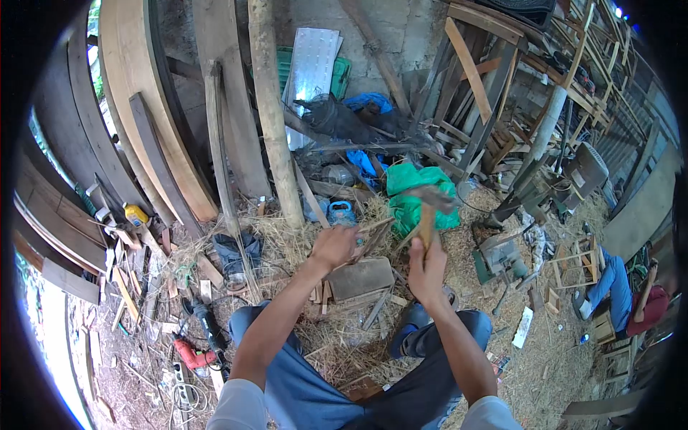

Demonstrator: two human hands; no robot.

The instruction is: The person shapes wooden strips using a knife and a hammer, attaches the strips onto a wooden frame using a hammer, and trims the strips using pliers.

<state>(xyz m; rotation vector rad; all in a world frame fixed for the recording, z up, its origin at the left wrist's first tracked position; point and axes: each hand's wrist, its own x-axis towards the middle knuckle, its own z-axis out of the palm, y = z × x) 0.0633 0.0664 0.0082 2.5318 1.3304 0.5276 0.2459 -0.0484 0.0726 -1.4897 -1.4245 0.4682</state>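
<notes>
Out front in head view: have slim wood pieces clamped in left hand, with ends sticking out toward right hand. Can't tell exact count. Have right hand wrapped tight around handle of hammer-like tool, with head end up; too blurred up there to confirm exact type. See clear gap between tool head and wood.

Below both hands, roughly between: squat block on straw-littered ground.

Beyond right hand, behind tool: green bag. Just beyond left hand: blue container. Farther beyond: upright post and, off left, leaning planks.

Left of left hand: dark bag, then yellow bottle farther out. Left and nearer body: grinder-like tool and red drill.

Right of right hand: metal machine, then wooden frame, then seated person in red top and blue trousers.
</notes>
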